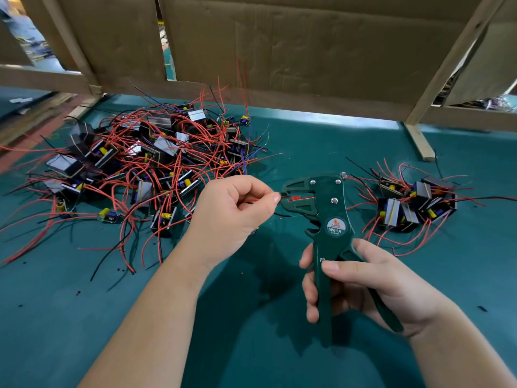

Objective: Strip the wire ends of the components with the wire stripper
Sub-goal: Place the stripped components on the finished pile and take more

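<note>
— Wire stripper, where is it?
— Upright above the green mat, in the right hand. The fingers wrap round its dark green handles and the thumb lies across the front one.
— And the left hand?
— It pinches a red wire between thumb and forefinger, the other fingers curled. The wire's end sits at the stripper's jaws.
— Any writing?
— A round sticker near the pivot reads "W01A". The orange logo above it and the line below are too small to read.
— Further out?
— A big heap of components with red and black leads lies to the left, and a small heap to the right. Cardboard on a wooden frame stands behind.
</note>
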Motion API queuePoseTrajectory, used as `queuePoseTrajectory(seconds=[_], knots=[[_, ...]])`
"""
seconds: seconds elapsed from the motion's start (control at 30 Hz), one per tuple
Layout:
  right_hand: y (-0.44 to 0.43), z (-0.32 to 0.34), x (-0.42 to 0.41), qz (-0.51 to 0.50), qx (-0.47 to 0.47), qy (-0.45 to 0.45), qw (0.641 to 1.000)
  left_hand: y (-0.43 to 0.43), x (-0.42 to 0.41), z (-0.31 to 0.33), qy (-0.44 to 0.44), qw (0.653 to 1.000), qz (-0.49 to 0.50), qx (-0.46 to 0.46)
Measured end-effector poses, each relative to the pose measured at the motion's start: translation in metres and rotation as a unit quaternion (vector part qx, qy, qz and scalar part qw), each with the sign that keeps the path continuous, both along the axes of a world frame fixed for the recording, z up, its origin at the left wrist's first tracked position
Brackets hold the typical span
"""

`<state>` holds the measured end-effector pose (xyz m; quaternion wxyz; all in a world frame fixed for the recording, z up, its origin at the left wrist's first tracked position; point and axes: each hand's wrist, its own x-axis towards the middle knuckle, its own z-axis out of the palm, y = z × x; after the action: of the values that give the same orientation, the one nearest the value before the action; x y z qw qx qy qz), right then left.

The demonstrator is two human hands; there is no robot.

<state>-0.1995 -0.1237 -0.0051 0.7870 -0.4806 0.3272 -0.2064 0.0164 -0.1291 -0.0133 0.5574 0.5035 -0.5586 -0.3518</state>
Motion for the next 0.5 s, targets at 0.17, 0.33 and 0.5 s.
queuePoseTrajectory(seconds=[0.17, 0.33, 0.5], knots=[[-0.0016, -0.0017, -0.0007, 0.008, 0.003, 0.001, 1.000, -0.0003, 0.0013, -0.0008, -0.015, 1.000, 0.002, -0.001], [-0.0028, -0.0038, -0.0014, 0.009, 0.009, 0.005, 1.000, 0.0002, 0.0019, -0.0032, -0.028, 1.000, 0.008, -0.006], [-0.0032, -0.0048, -0.0023, 0.011, 0.016, 0.000, 1.000, 0.0017, 0.0015, -0.0020, -0.049, 0.998, 0.007, -0.029]])
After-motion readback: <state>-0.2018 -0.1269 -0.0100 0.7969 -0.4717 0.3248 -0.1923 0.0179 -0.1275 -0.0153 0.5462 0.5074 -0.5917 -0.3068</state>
